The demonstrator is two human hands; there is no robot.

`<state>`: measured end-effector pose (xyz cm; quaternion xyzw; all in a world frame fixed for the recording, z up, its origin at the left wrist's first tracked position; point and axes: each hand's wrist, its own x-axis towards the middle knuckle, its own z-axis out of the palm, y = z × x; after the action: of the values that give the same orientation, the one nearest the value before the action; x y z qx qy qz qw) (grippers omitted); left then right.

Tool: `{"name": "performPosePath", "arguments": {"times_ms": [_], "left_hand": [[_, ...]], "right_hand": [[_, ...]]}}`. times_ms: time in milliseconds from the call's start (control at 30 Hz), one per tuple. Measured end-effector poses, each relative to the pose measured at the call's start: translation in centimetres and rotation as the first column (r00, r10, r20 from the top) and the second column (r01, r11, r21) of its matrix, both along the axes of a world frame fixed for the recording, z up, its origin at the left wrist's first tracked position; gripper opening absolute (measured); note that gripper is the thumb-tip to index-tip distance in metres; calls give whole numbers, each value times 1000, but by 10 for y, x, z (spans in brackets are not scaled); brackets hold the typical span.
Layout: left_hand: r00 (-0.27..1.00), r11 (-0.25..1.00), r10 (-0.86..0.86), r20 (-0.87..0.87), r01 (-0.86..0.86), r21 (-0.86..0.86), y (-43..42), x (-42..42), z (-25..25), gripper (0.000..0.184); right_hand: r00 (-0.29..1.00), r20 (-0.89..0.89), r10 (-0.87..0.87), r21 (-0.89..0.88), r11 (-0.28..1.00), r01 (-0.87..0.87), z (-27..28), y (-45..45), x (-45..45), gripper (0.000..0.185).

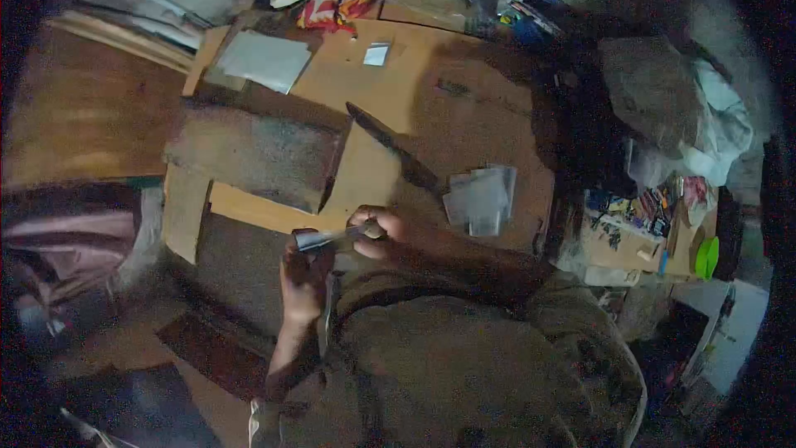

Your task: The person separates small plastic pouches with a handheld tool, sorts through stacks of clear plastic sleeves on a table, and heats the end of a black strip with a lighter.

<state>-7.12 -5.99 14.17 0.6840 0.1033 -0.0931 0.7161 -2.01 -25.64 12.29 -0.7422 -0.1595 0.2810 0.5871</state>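
Tabletop, broad, tan and brown, board-like (pixel 398 83): spreading beneath everything else listed, partly in shadow. 
Slab, dark grey-brown, rectangular, flat (pixel 257 149): lying on the tabletop's left side, beyond the hands. 
Sheet, pale grey, thin, glossy (pixel 264 60): resting near the far left edge. 
Bar, long, dark, narrow, blade-like (pixel 390 143): lying aslant to the right of the slab. 
Squares, clear, thin, plastic-looking, several (pixel 481 199): overlapping on the right side, near the right forearm. 
Left hand, bare (pixel 303 286): rising from below, closing thumb and fingers in a pinch on the strip's left end. 
Right hand, bare (pixel 376 233): reaching in from the right, curling its fingers nearly shut at the other end, seemingly pinching it; the exact contact is blurring into shade. 
Strip, narrow, shiny, silver-blue (pixel 312 241): spanning between both hands, above the tabletop's near part. Material not legible; judging by thinness, probably light and fairly stiff, the gloss suggesting slipperiness and perhaps easy scratching or bending. Best hold: opposite ends, by the edges, lightly.
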Motion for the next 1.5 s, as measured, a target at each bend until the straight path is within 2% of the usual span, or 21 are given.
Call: {"name": "performPosePath", "arguments": {"times_ms": [67,100,167,233,300,333,433,500,567,600,667,767,900,967,1000,1067,1233,1300,1400,1467,1500], "left_hand": [[976,958,-192,100,164,235,7,0,-3,33],[979,961,-175,101,148,232,11,1,-7,33],[888,889,-437,142,402,220,14,6,-12,35],[954,978,-200,-226,208,12,-5,7,-17,38],[929,910,-369,32,354,217,-9,8,-18,40],[931,924,-365,19,359,132,-15,10,-10,43],[952,953,-288,-105,275,-127,-12,8,-12,44],[969,965,-245,40,248,-83,-6,3,-27,41],[953,963,-264,149,251,98,7,0,-36,36],[984,985,-173,-42,174,-1,6,-3,-34,34],[988,987,-140,-70,133,-93,11,-8,-43,32],[988,989,-105,-110,92,-116,9,-10,-46,28],[989,988,-145,-36,143,-60,10,-15,-64,26],[988,988,-152,-30,151,-42,10,-16,-62,27],[987,987,-156,-26,155,-34,9,-17,-61,28],[992,987,-122,-22,119,-109,7,-17,-65,30],[993,945,-100,-55,77,-319,15,-20,-81,28],[980,980,-198,1,198,34,18,-20,-85,29],[983,989,-144,-117,148,20,17,-23,-84,30],[980,989,-148,-133,150,7,20,-24,-89,30],[977,988,-151,-150,152,-6,21,-26,-92,31]], "right_hand": [[982,168,91,-132,989,-69,5,-13,6,37],[980,168,107,-135,987,-85,3,-18,9,37],[931,268,248,-236,954,-186,-3,-25,12,34],[906,264,330,-312,918,-243,3,-28,11,37],[930,182,320,-364,900,-239,9,-33,4,30],[927,179,328,-371,896,-246,6,-39,1,30],[945,-315,-82,-154,987,34,-2,-72,-9,25],[946,-65,-318,-487,837,248,3,-94,-11,21],[859,316,-403,-376,778,504,-5,-115,-23,21],[795,435,-422,-322,752,575,-7,-126,-27,21],[792,321,-520,-526,598,605,1,-152,-22,19],[775,128,-619,-504,633,588,-18,-174,-30,20],[885,130,-447,-711,580,398,-67,-185,-30,20],[978,-125,-170,-911,411,-45,-73,-177,-22,23],[977,-125,-170,-910,412,-45,-76,-178,-31,23],[961,276,-28,-690,690,218,-86,-182,-54,26],[951,83,-298,-802,547,241,-64,-160,-42,29],[917,84,-390,-805,516,293,-61,-162,-42,29],[836,545,-60,-647,605,465,-78,-184,-46,29],[875,54,-480,-715,593,369,-53,-178,-33,27],[876,56,-478,-715,594,370,-64,-187,-35,27]]}}
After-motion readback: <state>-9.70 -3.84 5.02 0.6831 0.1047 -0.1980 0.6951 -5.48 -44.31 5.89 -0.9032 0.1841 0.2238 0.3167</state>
